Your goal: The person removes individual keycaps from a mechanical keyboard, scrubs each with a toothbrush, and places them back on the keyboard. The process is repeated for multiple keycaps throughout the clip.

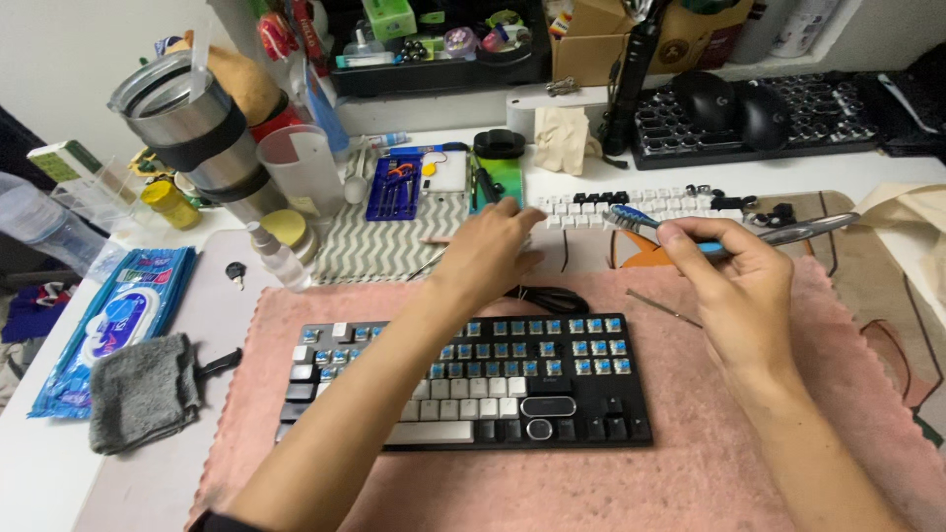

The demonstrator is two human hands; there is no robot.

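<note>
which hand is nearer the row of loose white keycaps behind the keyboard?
Left. The left hand reaches to the near-left end of the loose white keycaps, about touching. The right hand, holding a blue brush, sits just in front, right of centre.

- The left hand covers its own fingertips and whatever lies under them, so whether it grips anything cannot be told.
- The left forearm crosses the keyboard and hides a diagonal strip of its keys and bare blue switches.
- The toothbrush handle disappears inside the right hand — only the bristle end shows.
- The loose keycaps near the desk's far edge are too small to count, and the left hand blocks the row's near end.
- The clear bottle is cut off by the picture's left edge.
- The cardboard box and shelf clutter are cropped at the top — blurred, too.
</note>
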